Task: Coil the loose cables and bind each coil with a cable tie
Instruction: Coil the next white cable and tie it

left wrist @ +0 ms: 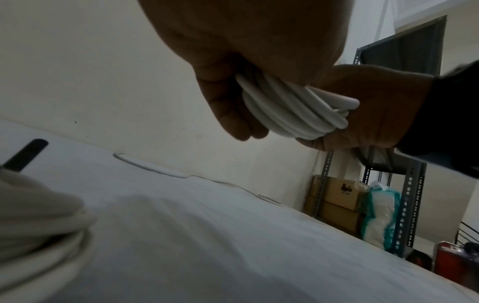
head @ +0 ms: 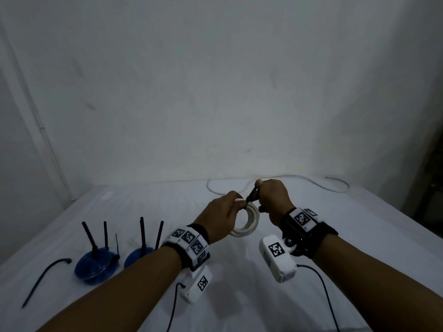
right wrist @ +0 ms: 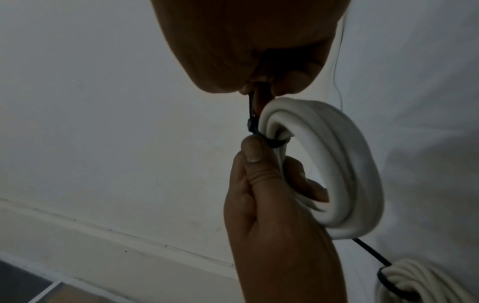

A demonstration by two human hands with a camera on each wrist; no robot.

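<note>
A white cable coil (head: pixel 248 222) hangs above the table between both hands. My left hand (head: pixel 236 206) grips its upper left rim, thumb (right wrist: pixel 252 152) pressed beside a black cable tie (right wrist: pixel 274 142) looped round the strands. My right hand (head: pixel 257 191) pinches the tie's tail (head: pixel 251 195) and holds it taut up and to the right of the tie head (right wrist: pixel 251 125). In the left wrist view the coil (left wrist: pixel 285 110) sits under my curled fingers. A loose white cable (head: pixel 278 182) lies along the table's far edge.
Two blue coils (head: pixel 96 265) (head: pixel 137 257) with upright black tie tails stand at the left on the white table (head: pixel 359 236). A spare black tie (head: pixel 45 276) lies further left. Another tied white coil (right wrist: pixel 414 283) rests near my wrists. A metal shelf with boxes (left wrist: pixel 337 196) stands off to the right.
</note>
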